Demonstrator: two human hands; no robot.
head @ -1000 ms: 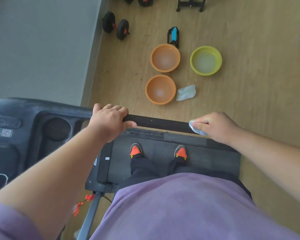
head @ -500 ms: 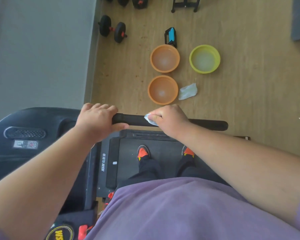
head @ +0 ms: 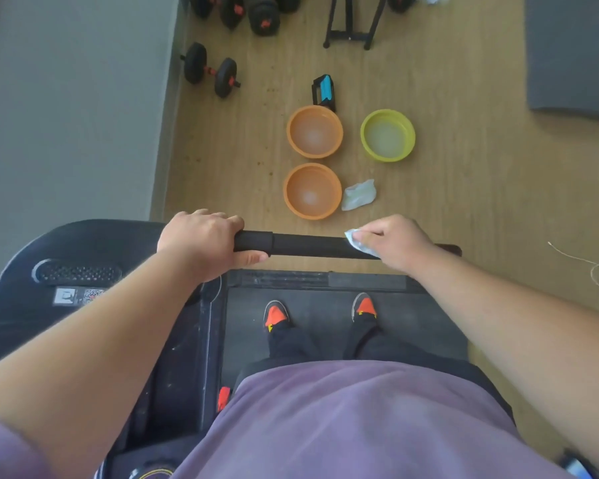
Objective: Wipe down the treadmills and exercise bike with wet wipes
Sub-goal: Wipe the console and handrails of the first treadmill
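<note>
I stand on a black treadmill, its belt (head: 325,326) under my feet. Its black handlebar (head: 308,245) runs left to right in front of me. My left hand (head: 201,243) grips the bar at its left end, beside the console (head: 83,257). My right hand (head: 391,243) holds a pale wet wipe (head: 355,240) wrapped against the bar near its right end. The wipe shows only at my fingertips; the rest is hidden under my palm.
On the wooden floor beyond the bar sit two orange bowls (head: 314,131) (head: 312,191), a yellow-green bowl (head: 388,135) and a crumpled used wipe (head: 358,195). Dumbbells (head: 211,70) lie near the grey wall. A grey mat (head: 567,53) lies at the far right.
My right hand slid the wipe leftward along the bar to near my left hand, then back right toward the bar's end. My left hand kept its grip.
</note>
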